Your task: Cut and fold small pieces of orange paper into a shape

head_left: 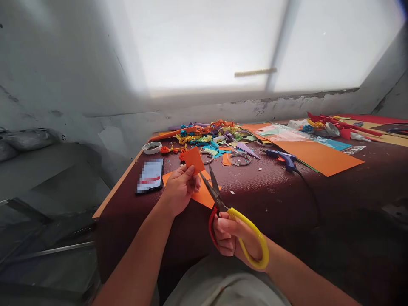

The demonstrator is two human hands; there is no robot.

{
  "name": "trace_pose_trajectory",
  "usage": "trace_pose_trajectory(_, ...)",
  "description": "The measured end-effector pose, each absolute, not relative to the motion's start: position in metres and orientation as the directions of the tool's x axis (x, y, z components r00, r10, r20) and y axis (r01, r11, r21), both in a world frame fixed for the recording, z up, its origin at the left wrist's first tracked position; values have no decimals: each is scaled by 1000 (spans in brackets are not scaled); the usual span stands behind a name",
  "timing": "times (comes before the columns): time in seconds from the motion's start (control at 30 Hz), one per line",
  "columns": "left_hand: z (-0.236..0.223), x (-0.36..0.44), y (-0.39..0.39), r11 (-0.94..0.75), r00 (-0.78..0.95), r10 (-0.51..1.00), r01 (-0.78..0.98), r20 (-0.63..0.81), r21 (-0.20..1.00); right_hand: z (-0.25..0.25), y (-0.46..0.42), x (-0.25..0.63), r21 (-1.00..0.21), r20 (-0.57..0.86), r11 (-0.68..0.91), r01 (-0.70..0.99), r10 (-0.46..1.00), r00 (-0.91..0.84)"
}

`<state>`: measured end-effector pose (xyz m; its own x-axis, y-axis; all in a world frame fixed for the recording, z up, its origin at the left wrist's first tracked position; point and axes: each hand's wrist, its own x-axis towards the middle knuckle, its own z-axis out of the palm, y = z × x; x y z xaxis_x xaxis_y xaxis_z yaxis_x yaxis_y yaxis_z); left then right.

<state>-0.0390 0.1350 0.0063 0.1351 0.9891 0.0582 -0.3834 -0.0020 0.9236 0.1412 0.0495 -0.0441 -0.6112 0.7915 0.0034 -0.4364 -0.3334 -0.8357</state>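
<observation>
Between thumb and fingers, my left hand (181, 187) pinches a small square of orange paper (194, 160) above the table. My right hand (232, 236) is wrapped round the handles of a pair of scissors (223, 208), one loop yellow and the other red. The scissor blades are parted and point up toward the paper square, just to its right and apart from it. Larger orange paper (204, 195) lies on the table below my left hand, partly hidden by it. A phone (149, 176) with a lit, blurred screen lies left of that hand.
A heap of coloured paper scraps (204, 135) lies at the back of the dark red table (255, 204). A roll of tape (152, 148) sits at the left. A blue glue gun (282, 158) with a cable lies beside large orange sheets (321, 157). Red paper pieces (350, 127) are far right.
</observation>
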Motion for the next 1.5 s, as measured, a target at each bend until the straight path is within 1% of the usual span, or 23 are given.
trace_pose_trajectory(0.07,5,-39,135,-17,129,989,-393,73,919,-53,48,130,-770,-52,-429,-473,780,-623)
trace_pose_trajectory(0.13,4,-40,137,-24,126,989,-402,81,915,-59,50,128,-744,-76,-459,-485,781,-620)
trace_pose_trajectory(0.4,1,-41,140,-27,129,988,-410,87,912,-62,56,136,-753,-92,-482,-447,750,-655)
trace_pose_trajectory(0.83,0,-43,141,-19,140,987,-388,79,921,-58,59,136,-758,-118,-498,-421,740,-662)
trace_pose_trajectory(1.17,2,-42,139,-22,168,982,-349,85,937,-50,60,140,-736,-102,-497,-460,753,-650)
trace_pose_trajectory(1.37,4,-40,136,-17,208,974,-312,86,950,-40,62,148,-717,-99,-536,-445,711,-697)
trace_pose_trajectory(1.5,4,-41,136,-27,203,975,-304,93,952,-37,64,155,-698,-102,-554,-453,703,-704)
